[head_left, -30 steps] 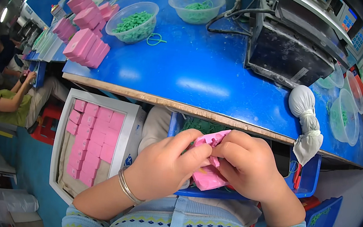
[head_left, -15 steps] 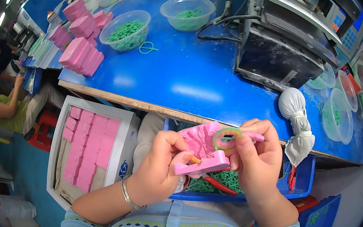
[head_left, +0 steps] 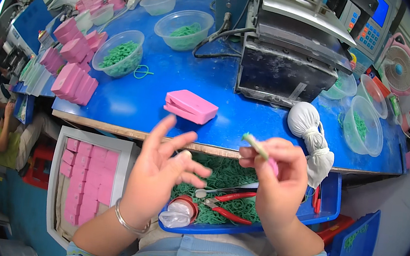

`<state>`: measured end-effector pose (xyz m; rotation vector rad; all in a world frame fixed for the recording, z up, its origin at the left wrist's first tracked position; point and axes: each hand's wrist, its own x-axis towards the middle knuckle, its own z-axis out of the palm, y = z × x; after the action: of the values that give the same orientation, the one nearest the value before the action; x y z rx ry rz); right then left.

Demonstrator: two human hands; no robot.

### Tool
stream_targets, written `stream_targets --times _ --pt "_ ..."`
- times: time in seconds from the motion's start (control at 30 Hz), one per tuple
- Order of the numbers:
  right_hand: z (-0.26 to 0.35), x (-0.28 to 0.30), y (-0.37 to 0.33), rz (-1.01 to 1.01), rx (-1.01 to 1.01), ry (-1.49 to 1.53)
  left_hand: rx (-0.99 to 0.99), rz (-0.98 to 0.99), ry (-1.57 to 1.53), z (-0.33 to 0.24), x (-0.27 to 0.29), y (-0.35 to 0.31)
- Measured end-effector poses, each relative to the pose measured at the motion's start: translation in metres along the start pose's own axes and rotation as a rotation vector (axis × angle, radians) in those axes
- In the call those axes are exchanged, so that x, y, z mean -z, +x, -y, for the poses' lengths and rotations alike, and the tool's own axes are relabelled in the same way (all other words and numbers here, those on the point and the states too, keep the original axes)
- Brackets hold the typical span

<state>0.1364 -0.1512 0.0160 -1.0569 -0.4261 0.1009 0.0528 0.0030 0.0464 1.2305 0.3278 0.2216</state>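
My left hand (head_left: 164, 169) is raised over the blue drawer with its fingers spread, holding nothing. Between the thumb and fingers of my right hand (head_left: 279, 173) is a small green-and-pink piece (head_left: 258, 147), seen nearly edge-on; part of it is hidden by the fingers. Beyond the left hand, a pink rubber mould (head_left: 190, 107) lies on the blue table, with a slit along its near side. Under the hands, the blue drawer (head_left: 223, 231) holds green rubbery strands (head_left: 220, 173), red-handled cutters (head_left: 229, 197) and a small red pot (head_left: 186, 205).
A black press (head_left: 286, 71) stands at the back. A white cloth bundle (head_left: 304, 120) lies by the table's right edge. Clear bowls of green pieces (head_left: 119, 53) and stacked pink moulds (head_left: 73, 83) stand left. A white crate (head_left: 126, 162) holds pink blocks. A seated person (head_left: 2, 136) is far left.
The pink mould has left my left hand and now lies on the table. My left hand has opened. My right hand has kept the small piece and turned it edge-on. The view has shifted.
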Motion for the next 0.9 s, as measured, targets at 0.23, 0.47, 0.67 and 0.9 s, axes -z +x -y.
stream_targets --times 0.23,0.47,0.67,0.9 --pt "0.006 -0.004 -0.014 0.41 0.761 -0.677 0.072 0.411 -0.361 0.014 -0.01 -0.026" --pt "0.007 -0.007 -0.021 0.47 0.538 -0.77 0.075 0.195 -0.491 0.027 0.005 -0.022" --pt "-0.012 0.027 -0.039 1.022 -0.055 -1.366 0.093 0.075 -0.354 0.027 0.031 -0.031" --pt "-0.009 0.031 -0.039 0.981 -0.212 -1.425 0.113 0.064 -0.226 0.041 0.048 -0.04"
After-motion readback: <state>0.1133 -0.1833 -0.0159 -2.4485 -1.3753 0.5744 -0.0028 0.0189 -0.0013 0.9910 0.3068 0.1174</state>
